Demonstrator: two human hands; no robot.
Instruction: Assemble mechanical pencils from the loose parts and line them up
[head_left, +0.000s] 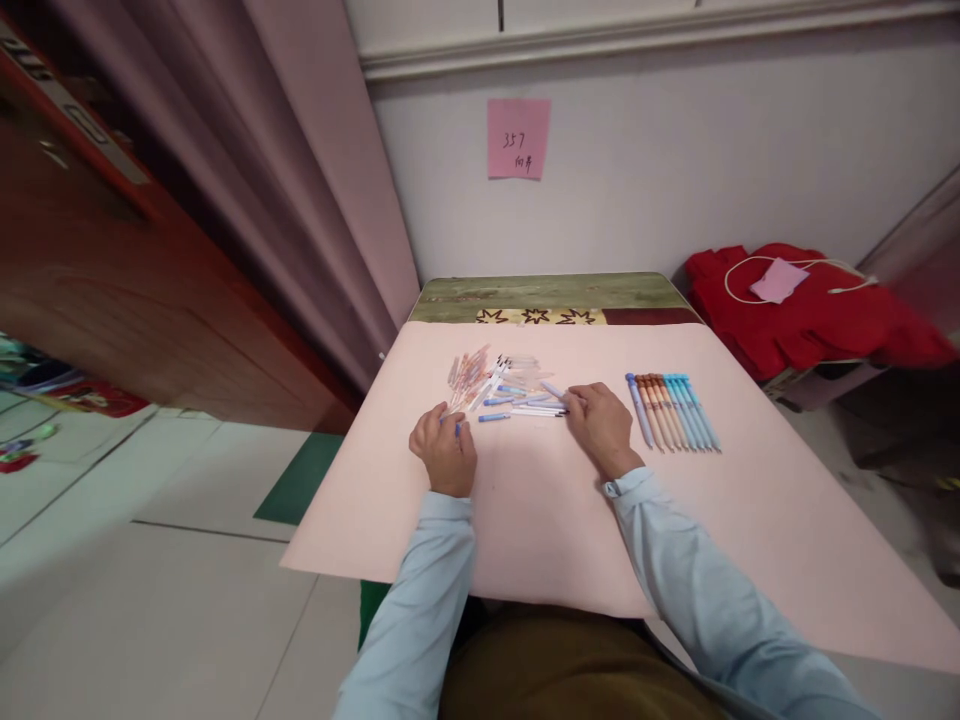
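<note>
My left hand (446,450) is closed at the left of a loose pile, with a small blue pen part (457,429) showing between its fingers. On the pile's right side, my right hand (600,420) pinches a pale lilac pen barrel (553,389). Blue-tipped pen pieces (493,417) and white refills (534,411) lie between the two hands. Behind them are orange-brown pen parts (470,375) and clear tubes (521,366). Several whole pens (671,412) in lilac, brown and light blue lie side by side, right of my right hand.
A pale pink sheet (540,510) covers most of the table, whose green patterned back edge (540,290) meets the wall. Red cloth (814,325) with a white cable sits at the back right. A wooden door (187,270) and mauve curtain (315,150) stand left.
</note>
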